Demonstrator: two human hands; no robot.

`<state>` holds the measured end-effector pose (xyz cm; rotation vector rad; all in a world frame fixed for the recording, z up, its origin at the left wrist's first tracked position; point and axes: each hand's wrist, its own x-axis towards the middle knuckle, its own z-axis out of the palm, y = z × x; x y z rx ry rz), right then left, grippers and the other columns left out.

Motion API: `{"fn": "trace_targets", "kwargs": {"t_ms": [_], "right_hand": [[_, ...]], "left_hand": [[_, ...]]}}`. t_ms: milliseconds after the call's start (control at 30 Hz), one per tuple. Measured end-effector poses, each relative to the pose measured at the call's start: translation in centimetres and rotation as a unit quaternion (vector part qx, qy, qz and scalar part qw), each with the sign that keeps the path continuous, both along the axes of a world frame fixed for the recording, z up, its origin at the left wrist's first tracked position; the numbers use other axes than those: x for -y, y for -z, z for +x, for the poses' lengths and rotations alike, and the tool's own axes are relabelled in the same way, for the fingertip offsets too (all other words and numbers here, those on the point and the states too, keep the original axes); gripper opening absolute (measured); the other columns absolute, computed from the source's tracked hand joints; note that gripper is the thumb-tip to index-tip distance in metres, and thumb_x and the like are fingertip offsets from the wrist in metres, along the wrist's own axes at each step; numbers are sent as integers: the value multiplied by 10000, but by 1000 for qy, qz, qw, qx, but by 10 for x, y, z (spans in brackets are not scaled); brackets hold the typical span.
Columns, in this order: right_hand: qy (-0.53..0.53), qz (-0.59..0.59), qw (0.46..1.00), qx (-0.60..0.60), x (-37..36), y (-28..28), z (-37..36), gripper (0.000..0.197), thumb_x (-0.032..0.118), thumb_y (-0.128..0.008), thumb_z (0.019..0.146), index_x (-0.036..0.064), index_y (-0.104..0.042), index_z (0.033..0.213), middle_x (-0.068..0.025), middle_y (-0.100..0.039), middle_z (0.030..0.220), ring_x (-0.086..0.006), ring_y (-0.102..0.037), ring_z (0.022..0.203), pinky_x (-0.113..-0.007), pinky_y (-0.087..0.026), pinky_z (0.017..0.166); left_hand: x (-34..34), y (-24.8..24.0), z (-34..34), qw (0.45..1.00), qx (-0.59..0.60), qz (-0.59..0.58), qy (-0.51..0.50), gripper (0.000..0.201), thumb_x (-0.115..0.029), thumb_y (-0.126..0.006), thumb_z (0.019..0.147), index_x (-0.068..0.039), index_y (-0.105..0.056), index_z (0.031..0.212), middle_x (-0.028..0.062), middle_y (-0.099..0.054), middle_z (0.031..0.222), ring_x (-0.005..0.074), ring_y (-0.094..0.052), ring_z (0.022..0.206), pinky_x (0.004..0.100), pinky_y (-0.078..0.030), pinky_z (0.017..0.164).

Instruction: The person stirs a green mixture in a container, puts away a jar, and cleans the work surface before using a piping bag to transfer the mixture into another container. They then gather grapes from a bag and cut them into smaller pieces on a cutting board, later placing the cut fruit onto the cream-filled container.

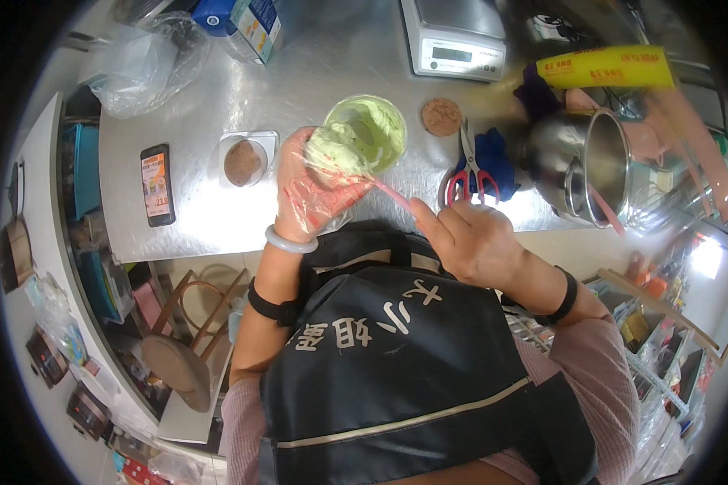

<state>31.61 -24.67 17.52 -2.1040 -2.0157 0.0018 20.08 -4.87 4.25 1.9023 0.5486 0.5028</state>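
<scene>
My left hand point(301, 190) is wrapped round a clear plastic piping bag point(322, 208), its edge folded out over my fingers. Pale green cream point(332, 152) bulges at the bag's mouth. In my right hand point(479, 244) is a pink spatula point(392, 194), gripped by the handle, its far end at the bag's mouth. Just beyond the bag stands a clear tub point(401, 133) with more green cream smeared inside. A brown cake disc point(441, 117) lies to the tub's right. Another brown disc point(243, 162) rests on a small square white stand point(268, 145) to the left.
On the steel table point(332, 56) are a phone point(158, 184), red-handled scissors point(471, 166), a dark blue cloth point(497, 162) and a steel mixing bowl point(570, 166). A digital scale point(457, 44), a carton point(239, 28) and a plastic bag point(150, 65) stand farther back. A wooden stool point(178, 364) is lower left.
</scene>
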Motion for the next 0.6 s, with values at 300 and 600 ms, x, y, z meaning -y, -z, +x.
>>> {"fn": "trace_targets", "kwargs": {"t_ms": [300, 600], "right_hand": [[67, -29, 977, -201, 14, -57, 55, 154, 63, -629, 805, 9, -675, 941, -79, -583, 604, -178, -541, 478, -290, -414, 444], [352, -144, 826, -417, -11, 71, 54, 156, 139, -613, 835, -5, -664, 866, -67, -542, 539, -186, -548, 489, -323, -434, 491]], "left_hand": [[-11, -8, -8, 972, 182, -146, 23, 866, -130, -889, 544, -20, -366, 1225, 105, -534, 1096, 200, -561, 1016, 320, -505, 881], [-5, -38, -19, 893, 229, -386, 34, 770, -129, -879, 562, -20, -405, 1159, 99, -537, 1106, 206, -562, 1020, 330, -506, 870]]}}
